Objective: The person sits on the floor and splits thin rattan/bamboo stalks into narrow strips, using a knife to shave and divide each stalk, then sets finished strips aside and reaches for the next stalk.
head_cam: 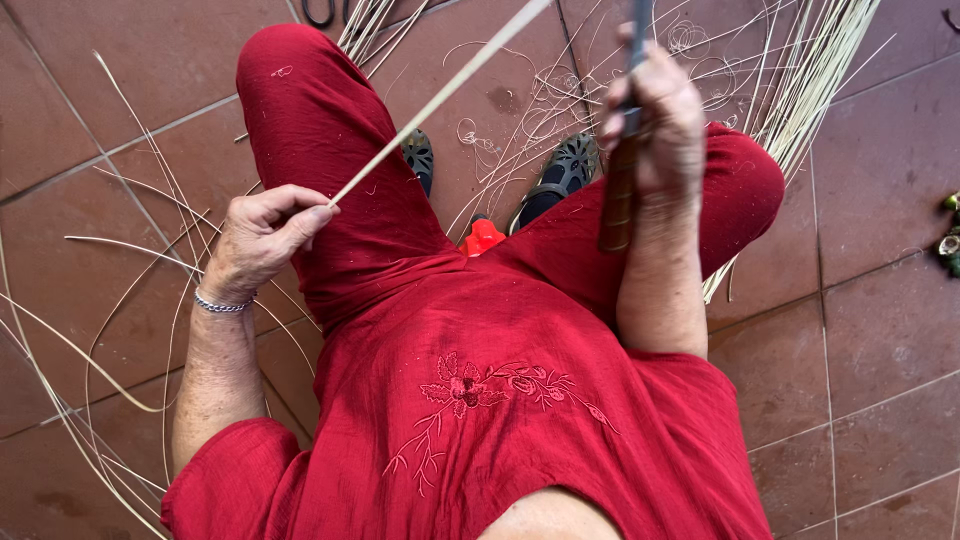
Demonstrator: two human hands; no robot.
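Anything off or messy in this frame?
Thin curled shavings and loose cane strips litter the tiled floor around the person's feet. Left hand pinches a cane strip; right hand grips a knife handle. No damage visible.

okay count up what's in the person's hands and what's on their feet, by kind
Cane strip, pinched in the left hand: 1
Knife with a brown handle, gripped in the right hand: 1
Dark sandals: 2
Total: 4

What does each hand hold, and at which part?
Left hand pinches the lower end of a thin pale strip. Right hand grips a knife-like tool above its brown handle.
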